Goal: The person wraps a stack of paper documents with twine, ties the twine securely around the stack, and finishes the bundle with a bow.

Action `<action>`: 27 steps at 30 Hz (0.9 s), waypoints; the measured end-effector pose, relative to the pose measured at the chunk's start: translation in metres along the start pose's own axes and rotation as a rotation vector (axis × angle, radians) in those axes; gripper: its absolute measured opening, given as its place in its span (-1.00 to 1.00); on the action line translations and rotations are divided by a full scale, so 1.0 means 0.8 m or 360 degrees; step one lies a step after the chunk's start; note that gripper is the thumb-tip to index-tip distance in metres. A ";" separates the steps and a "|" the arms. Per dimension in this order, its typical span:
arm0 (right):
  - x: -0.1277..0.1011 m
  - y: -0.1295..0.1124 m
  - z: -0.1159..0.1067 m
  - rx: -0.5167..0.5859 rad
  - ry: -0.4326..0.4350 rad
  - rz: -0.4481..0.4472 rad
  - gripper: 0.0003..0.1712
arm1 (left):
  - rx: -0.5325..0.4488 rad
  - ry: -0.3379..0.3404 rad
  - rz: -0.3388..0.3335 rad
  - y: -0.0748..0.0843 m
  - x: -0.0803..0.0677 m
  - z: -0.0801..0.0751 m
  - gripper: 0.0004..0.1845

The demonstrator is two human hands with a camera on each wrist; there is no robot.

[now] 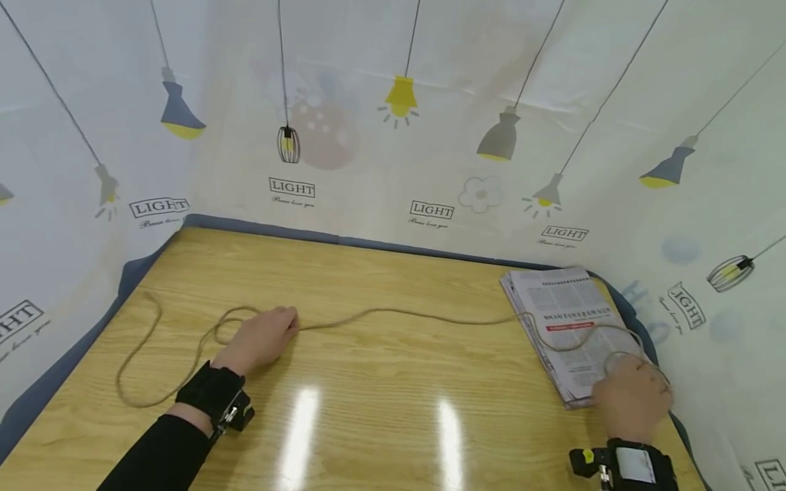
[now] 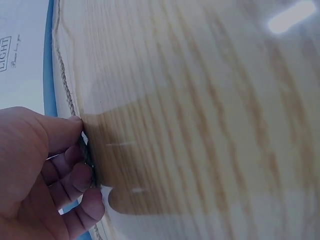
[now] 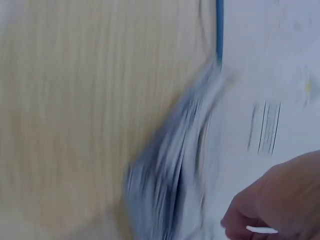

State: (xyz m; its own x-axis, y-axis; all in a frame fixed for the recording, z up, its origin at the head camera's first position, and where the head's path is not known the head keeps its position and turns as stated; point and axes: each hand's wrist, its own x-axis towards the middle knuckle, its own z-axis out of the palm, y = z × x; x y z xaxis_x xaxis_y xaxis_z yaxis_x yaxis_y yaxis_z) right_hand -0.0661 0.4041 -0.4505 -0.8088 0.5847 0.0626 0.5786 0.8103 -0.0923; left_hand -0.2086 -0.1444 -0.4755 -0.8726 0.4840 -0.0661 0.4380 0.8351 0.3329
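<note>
A thin tan rope [image 1: 430,317] runs across the wooden table and over a stack of folded newspapers [image 1: 566,300] at the right. My left hand [image 1: 260,341] pinches the rope at left of centre; the left wrist view shows thumb and fingers [image 2: 80,175] closed about the twisted strand [image 2: 64,75]. Slack rope curves to the left behind that hand. By the near right corner of the newspapers, my right hand [image 1: 635,402] has curled fingers, with loops of rope rising to it. Motion blurs the newspaper edges [image 3: 165,160] in the right wrist view.
The light wood table [image 1: 381,395] has a dark blue border [image 1: 405,245] along its back and sides. White sheeting [image 1: 368,191] printed with hanging lamps stands close around it. Two bright reflections lie on the near tabletop.
</note>
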 end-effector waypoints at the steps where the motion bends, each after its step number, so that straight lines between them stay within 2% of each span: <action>1: -0.005 -0.019 0.003 0.0045 0.0105 -0.0093 -0.66 | -0.0004 0.0005 -0.0004 0.000 0.000 0.000 -0.88; 4: -0.020 -0.084 0.015 0.0243 0.0260 -0.0488 -0.68 | -0.0029 0.0027 -0.0011 0.000 -0.001 -0.001 -0.88; 6: -0.030 -0.129 0.024 0.0315 0.0289 -0.0760 -0.69 | -0.0046 0.0050 -0.0010 0.000 -0.002 -0.001 -0.90; 8: -0.041 -0.167 0.035 0.0353 0.0210 -0.0992 -0.66 | -0.0051 0.0085 -0.0005 -0.002 -0.004 -0.001 -0.93; 11: -0.052 -0.205 0.051 0.0360 0.0066 -0.1156 -0.59 | -0.0032 0.0185 -0.0002 -0.008 -0.008 -0.005 -0.94; 14: -0.059 -0.222 0.062 0.0351 -0.0020 -0.1220 -0.58 | 0.0032 0.0287 -0.0029 -0.024 -0.016 -0.014 -0.78; 18: -0.061 -0.226 0.066 0.0371 -0.0035 -0.1230 -0.61 | 0.0135 0.0326 -0.0173 -0.057 -0.031 -0.033 -0.64; 22: -0.059 -0.229 0.064 0.0408 -0.0131 -0.1177 -0.71 | 0.0111 0.0236 -0.0325 -0.088 -0.048 -0.049 -0.57; 24: -0.059 -0.232 0.063 0.0407 -0.0201 -0.1148 -0.83 | 0.0037 0.0157 -0.0342 -0.098 -0.054 -0.051 -0.56; 27: -0.059 -0.238 0.063 0.0383 -0.0278 -0.1121 -0.95 | -0.0033 0.0087 -0.0309 -0.106 -0.058 -0.049 -0.55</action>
State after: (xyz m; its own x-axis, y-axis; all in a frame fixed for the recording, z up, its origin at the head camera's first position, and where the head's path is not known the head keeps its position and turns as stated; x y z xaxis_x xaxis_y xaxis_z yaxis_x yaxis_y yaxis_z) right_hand -0.1437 0.2204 -0.4861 -0.9947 -0.0979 0.0310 -0.1026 0.9471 -0.3040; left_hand -0.2137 -0.2480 -0.4641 -0.9509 0.2991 -0.0796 0.2565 0.9055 0.3381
